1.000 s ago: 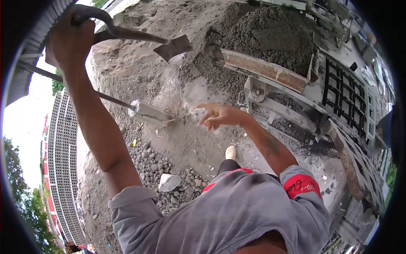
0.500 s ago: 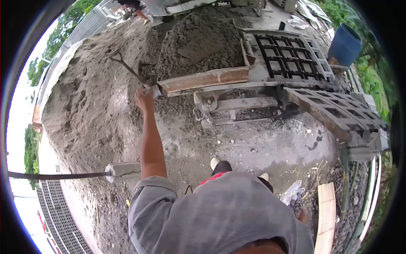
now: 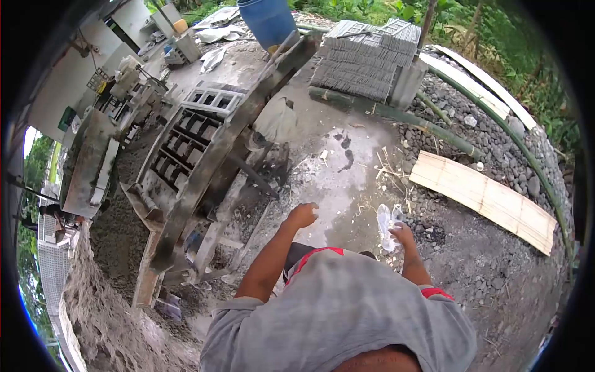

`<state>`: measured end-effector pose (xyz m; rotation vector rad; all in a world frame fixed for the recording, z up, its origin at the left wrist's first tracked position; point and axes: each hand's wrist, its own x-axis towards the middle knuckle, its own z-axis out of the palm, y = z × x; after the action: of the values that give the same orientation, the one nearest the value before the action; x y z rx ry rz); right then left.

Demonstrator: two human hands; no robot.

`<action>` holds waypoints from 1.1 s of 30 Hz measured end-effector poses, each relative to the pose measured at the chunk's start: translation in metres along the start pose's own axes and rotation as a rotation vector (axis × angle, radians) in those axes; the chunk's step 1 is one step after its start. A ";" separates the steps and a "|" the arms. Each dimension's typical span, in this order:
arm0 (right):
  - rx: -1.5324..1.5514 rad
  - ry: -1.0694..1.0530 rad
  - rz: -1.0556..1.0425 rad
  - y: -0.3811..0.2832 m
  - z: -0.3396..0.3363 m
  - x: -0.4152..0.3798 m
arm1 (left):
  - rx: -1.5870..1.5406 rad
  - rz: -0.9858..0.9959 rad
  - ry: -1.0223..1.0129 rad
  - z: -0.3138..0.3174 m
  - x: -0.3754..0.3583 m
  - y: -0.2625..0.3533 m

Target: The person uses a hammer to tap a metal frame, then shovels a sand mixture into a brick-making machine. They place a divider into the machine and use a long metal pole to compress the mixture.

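My left hand hangs in front of my body above the grey concrete ground, its fingers loosely bent and a little apart with nothing seen in them. To its left is the long wooden edge of the mould table, clear of the hand. Low on the right, my right hand is also half curled, with fingers apart. Behind it in view, a clear plastic bag lies on the ground; the two overlap in view, but I see no grip on it.
Black and pale grid frames lie on the table at left. Ahead stand a stack of grey grid slabs and a blue drum. A bamboo pole, a pale board and gravel are on the right.
My view has swung right, away from the sand heap. My left hand has left the shovel, which is out of clear sight. My right hand has come into fuller view.
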<state>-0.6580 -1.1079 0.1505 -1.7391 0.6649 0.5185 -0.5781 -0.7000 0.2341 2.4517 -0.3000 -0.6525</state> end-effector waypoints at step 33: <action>-0.014 -0.422 0.094 -0.472 -0.145 0.560 | 0.116 -0.610 0.313 -0.211 0.536 -0.127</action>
<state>0.0745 -1.2512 0.1630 -1.5489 0.4420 0.9256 -0.0026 -0.6837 0.1046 2.7116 0.5681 -0.4815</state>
